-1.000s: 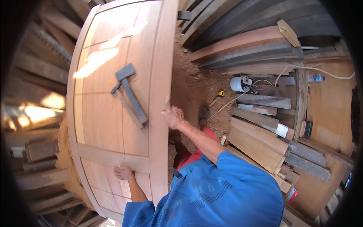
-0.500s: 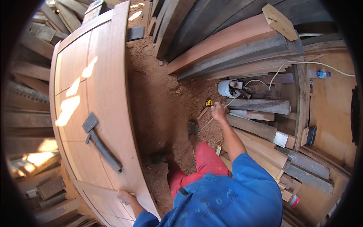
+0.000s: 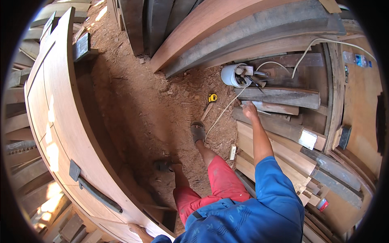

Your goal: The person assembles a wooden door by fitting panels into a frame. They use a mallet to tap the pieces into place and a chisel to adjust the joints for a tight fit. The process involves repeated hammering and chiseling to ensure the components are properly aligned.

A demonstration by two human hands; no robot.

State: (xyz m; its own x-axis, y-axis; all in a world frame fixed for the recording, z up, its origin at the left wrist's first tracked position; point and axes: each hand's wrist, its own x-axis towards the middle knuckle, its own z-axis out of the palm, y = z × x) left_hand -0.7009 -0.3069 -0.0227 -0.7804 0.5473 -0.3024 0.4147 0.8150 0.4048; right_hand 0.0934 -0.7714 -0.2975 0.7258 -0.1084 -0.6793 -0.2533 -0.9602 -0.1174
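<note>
A large pale wooden door panel (image 3: 87,133) lies along my left side. My left hand (image 3: 139,231) rests on its near end, the fingers laid out over the wood. On the panel lies a dark hatchet-like tool (image 3: 97,190) with a broad flat head, apart from that hand. My right hand (image 3: 250,111) is stretched out over the stacked boards on the right, its fingers curled closed; whether anything is in them is hidden. Left of it, a yellow tape measure (image 3: 212,98) sits on the ground. A white bucket (image 3: 230,77) holding several tools stands just beyond.
Sawdust and wood chips cover the ground (image 3: 133,101) around my feet. A pale cable (image 3: 221,111) runs past my foot to the bucket. Long timbers (image 3: 243,36) lean at the far side; stacked boards (image 3: 279,154) fill the right. A plastic bottle (image 3: 360,60) lies far right.
The view has shifted, and the panel with its tool sits farther left. My right hand has moved right, away from the tape measure and over the boards. My left hand stays on the panel.
</note>
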